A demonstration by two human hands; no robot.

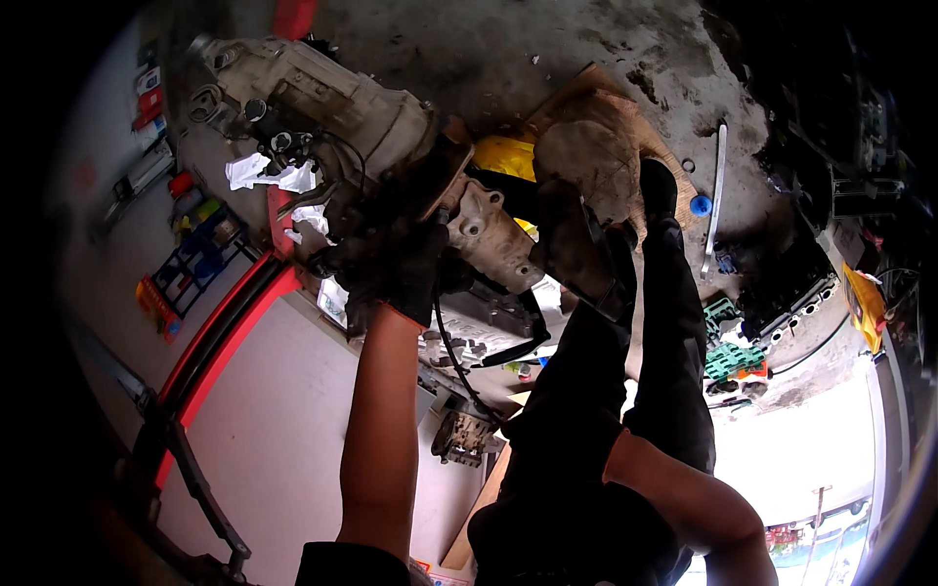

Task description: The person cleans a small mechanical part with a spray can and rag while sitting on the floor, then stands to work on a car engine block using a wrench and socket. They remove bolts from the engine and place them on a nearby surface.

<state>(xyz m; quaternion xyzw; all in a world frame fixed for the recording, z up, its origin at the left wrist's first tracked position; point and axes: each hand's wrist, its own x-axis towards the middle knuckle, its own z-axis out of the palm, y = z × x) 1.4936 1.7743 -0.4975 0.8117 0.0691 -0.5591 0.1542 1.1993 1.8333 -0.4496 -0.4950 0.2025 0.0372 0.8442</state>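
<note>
My left hand (415, 269), in a black glove with an orange cuff, reaches into a cluster of dark, greasy machine parts. Its fingers blend into the shadow, so its grip does not show. Beside it is a dirty beige metal casting (493, 234) with bolt holes. Beyond the hand, a large grey ribbed gearbox housing (332, 93) lies toward the far left. A thin black cable (445, 342) hangs down near my left wrist. My right hand (562, 441), in a matching black glove, is at my dark trousers; its fingers cannot be made out.
Cardboard (596, 93) lies on the stained floor beyond my feet. A long metal bar (716, 200) and a blue cap (701, 205) are to the right, near a green perforated piece (731, 342). A red-edged post (220, 356) stands left, with a blue rack (200, 264) behind it.
</note>
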